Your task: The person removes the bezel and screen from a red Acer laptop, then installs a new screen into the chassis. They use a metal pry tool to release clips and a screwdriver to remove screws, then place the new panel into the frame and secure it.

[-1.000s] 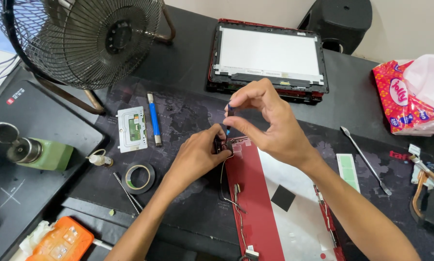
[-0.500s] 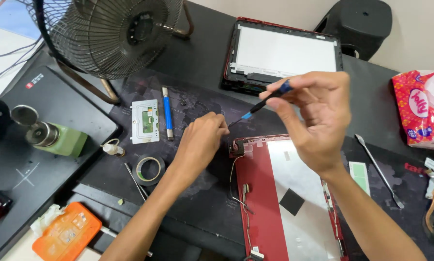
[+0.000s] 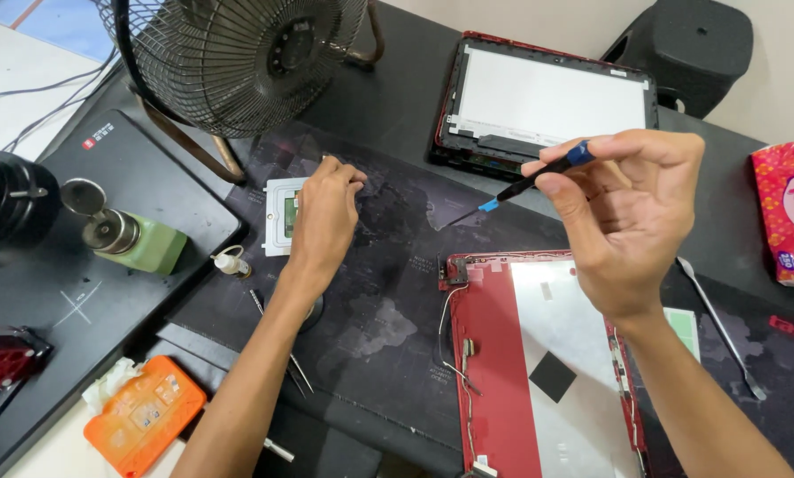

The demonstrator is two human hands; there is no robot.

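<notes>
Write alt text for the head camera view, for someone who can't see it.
A person's right hand holds a small blue-and-black screwdriver above a red laptop lid on a dark mat. The left hand rests on a small white tray near a fan.

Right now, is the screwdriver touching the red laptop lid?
No, the right hand holds the screwdriver in the air above the mat, clear of the red laptop lid.

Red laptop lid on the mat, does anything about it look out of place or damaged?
The red laptop lid lies inside-up with loose thin wires trailing off its left edge onto the mat, and its screen panel lies apart. Opened up, not visibly broken.
</notes>
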